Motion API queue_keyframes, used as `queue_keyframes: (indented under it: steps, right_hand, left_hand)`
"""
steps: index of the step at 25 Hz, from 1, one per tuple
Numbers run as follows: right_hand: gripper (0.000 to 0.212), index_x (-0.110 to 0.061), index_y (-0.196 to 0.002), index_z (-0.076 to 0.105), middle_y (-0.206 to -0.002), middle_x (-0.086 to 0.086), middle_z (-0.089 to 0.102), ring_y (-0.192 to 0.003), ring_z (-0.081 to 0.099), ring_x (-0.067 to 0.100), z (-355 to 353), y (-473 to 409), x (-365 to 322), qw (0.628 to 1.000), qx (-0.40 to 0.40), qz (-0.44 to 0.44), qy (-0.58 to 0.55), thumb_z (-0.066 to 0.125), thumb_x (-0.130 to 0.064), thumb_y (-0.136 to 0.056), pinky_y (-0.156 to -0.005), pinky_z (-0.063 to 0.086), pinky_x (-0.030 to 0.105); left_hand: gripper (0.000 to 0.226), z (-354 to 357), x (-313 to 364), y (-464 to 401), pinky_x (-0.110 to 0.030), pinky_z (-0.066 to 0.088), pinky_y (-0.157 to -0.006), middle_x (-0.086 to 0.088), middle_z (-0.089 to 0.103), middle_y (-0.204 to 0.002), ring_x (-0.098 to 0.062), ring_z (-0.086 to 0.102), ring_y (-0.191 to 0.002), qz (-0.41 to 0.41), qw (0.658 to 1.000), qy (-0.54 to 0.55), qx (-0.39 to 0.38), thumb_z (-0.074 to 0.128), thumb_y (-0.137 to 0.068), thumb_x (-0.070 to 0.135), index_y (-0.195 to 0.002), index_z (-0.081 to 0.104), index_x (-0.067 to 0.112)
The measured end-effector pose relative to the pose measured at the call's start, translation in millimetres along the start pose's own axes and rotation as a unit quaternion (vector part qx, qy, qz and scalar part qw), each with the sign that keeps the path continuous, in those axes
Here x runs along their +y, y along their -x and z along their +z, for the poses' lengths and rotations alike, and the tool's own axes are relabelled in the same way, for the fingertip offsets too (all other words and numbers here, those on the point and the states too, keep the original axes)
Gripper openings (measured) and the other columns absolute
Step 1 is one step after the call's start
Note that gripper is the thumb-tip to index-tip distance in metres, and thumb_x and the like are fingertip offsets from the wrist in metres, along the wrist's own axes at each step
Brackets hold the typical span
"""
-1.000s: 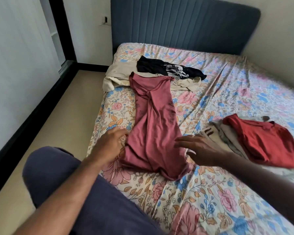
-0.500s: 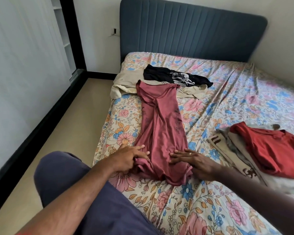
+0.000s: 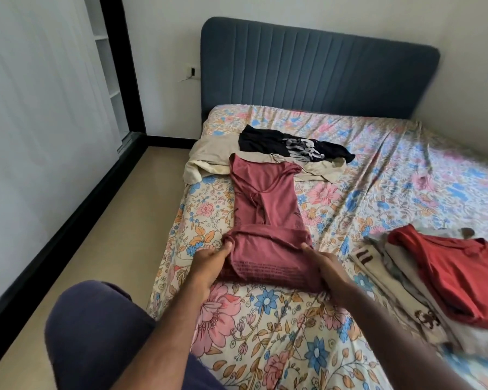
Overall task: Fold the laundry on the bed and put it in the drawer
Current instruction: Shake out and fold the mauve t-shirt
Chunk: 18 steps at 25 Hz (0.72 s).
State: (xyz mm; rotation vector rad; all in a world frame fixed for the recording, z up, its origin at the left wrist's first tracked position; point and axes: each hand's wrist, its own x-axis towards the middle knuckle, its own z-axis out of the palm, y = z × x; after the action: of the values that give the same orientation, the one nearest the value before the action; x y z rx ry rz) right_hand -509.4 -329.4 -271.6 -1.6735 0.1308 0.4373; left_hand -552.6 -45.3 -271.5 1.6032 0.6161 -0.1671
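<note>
Your left hand (image 3: 209,261) pinches the left end of the folded hem of the dusty-red shirt (image 3: 265,220), thumb on top and fingers tucked under the soft cloth. Your right hand (image 3: 326,266) grips the right end the same way, fingers closed around the doubled edge. Between them the lower part of the shirt is turned up into a thick band, with lines of small dark print showing on its smooth knit. The rest of the shirt lies in a long narrow strip toward the headboard (image 3: 316,71), which is padded, blue and ribbed with upright channels. All this rests near the left edge of the bed (image 3: 392,170), on a wrinkled floral sheet. At the shirt's far end lie a crumpled beige garment (image 3: 209,153) and a black printed shirt (image 3: 290,144). To your right sits a stack of folded clothes (image 3: 400,277), topped by a brighter red shirt (image 3: 457,268).
</note>
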Motion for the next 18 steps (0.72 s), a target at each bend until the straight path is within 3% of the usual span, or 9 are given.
queue_keyframes:
  steps: [3,7,11,13,15,16,18]
  right_hand:
    - [0.043,0.003,-0.102,0.07,-0.083,0.014,0.077,-0.071,0.076,0.03,12.7,1.1,11.4,0.993,0.094,-0.036,0.058,0.066,-0.04,-0.096,-0.06,0.063,0.037]
    - [0.038,-0.008,-0.093,0.069,-0.085,0.013,0.074,-0.073,0.074,0.029,27.7,-8.8,14.1,0.967,0.209,-0.019,0.146,0.051,-0.039,-0.106,-0.067,0.064,0.046]
    - [0.041,-0.002,-0.102,0.069,-0.095,0.017,0.075,-0.083,0.076,0.033,24.5,-5.3,8.9,0.976,0.204,0.055,0.046,0.053,-0.04,-0.105,-0.078,0.064,0.051]
    - [0.043,0.002,-0.102,0.068,-0.097,0.02,0.075,-0.084,0.076,0.034,21.2,11.6,9.3,0.981,0.174,0.082,0.007,0.06,-0.04,-0.101,-0.08,0.063,0.053]
    - [0.038,0.001,-0.102,0.069,-0.093,0.019,0.076,-0.079,0.077,0.032,20.7,31.0,17.4,0.984,0.146,0.088,0.049,0.073,-0.035,-0.092,-0.078,0.063,0.051]
    - [0.035,-0.003,-0.103,0.067,-0.092,0.018,0.076,-0.077,0.077,0.031,21.9,41.9,21.8,0.983,0.148,0.068,0.079,0.079,-0.033,-0.088,-0.073,0.064,0.05]
    - [0.037,-0.019,-0.11,0.059,-0.09,0.012,0.073,-0.071,0.076,0.027,22.4,57.3,25.9,0.977,0.171,-0.015,0.131,0.083,-0.028,-0.084,-0.06,0.063,0.04]
  left_hand:
    - [0.041,10.0,-10.0,11.5,-0.027,0.048,-0.06,-0.006,0.07,-0.084,-0.022,0.062,-0.072,0.024,0.999,0.014,0.04,0.077,-0.087,0.042,-0.088,0.067,0.001]
    - [0.013,24.2,-14.3,24.2,-0.033,0.06,-0.058,-0.005,0.072,-0.084,-0.021,0.071,-0.075,0.089,0.99,-0.035,0.107,0.072,-0.093,0.023,-0.087,0.068,0.012]
    - [0.005,11.9,-14.6,28.1,-0.035,0.06,-0.069,-0.001,0.069,-0.088,-0.018,0.068,-0.081,0.141,0.981,-0.118,0.062,0.07,-0.094,0.017,-0.092,0.067,0.013]
    - [0.004,-2.4,-17.3,33.7,-0.027,0.057,-0.065,-0.001,0.068,-0.094,-0.015,0.067,-0.084,0.102,0.984,-0.148,-0.001,0.07,-0.093,0.015,-0.095,0.068,0.014]
    - [0.007,-17.4,-25.1,39.1,-0.032,0.057,-0.075,-0.002,0.07,-0.096,-0.016,0.067,-0.088,0.059,0.98,-0.181,-0.059,0.075,-0.09,0.017,-0.093,0.07,0.014]
    - [0.011,-22.2,-28.8,42.8,-0.034,0.057,-0.076,-0.002,0.071,-0.094,-0.017,0.067,-0.086,0.06,0.975,-0.203,-0.063,0.077,-0.087,0.021,-0.092,0.069,0.015]
    - [0.024,-26.9,-30.3,43.7,-0.029,0.051,-0.061,-0.001,0.068,-0.085,-0.015,0.064,-0.072,0.118,0.962,-0.244,0.012,0.079,-0.086,0.033,-0.092,0.063,0.016]
